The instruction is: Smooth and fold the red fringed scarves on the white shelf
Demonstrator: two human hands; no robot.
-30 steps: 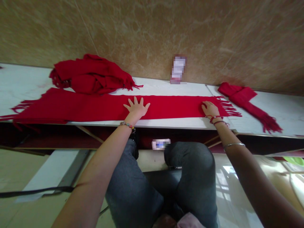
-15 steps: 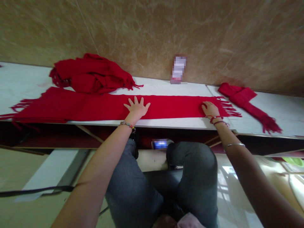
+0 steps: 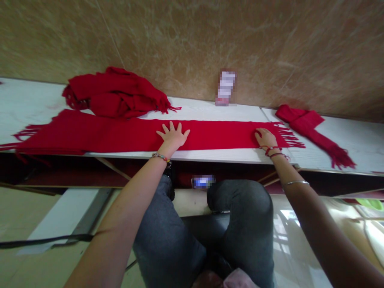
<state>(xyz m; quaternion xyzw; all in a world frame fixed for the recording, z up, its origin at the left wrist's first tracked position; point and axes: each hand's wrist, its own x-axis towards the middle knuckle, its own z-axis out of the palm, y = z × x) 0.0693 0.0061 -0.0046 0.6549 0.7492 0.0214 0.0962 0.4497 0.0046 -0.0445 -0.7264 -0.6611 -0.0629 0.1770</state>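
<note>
A long red scarf (image 3: 222,135) lies flat along the white tabletop, with fringes at both ends. Its left part is a little slanted and overhangs the front edge. My left hand (image 3: 172,137) presses flat on the middle of it, fingers spread wide. Near the right fringe, my right hand (image 3: 266,138) rests on the cloth with its fingers close together and slightly bent; I see no cloth pinched in them. Behind the left part sits a crumpled heap of red scarves (image 3: 114,94). A folded red scarf (image 3: 312,128) lies beyond the right fringe.
The white tabletop (image 3: 192,106) is narrow and runs along a brown marbled wall (image 3: 180,44). A blurred small pack (image 3: 226,88) leans at the wall. Below is an open dark red shelf (image 3: 75,176) with a blurred blue item (image 3: 203,182). My knees are close under the edge.
Both hands and the scarf keep their places. My right knee has shifted slightly left.
</note>
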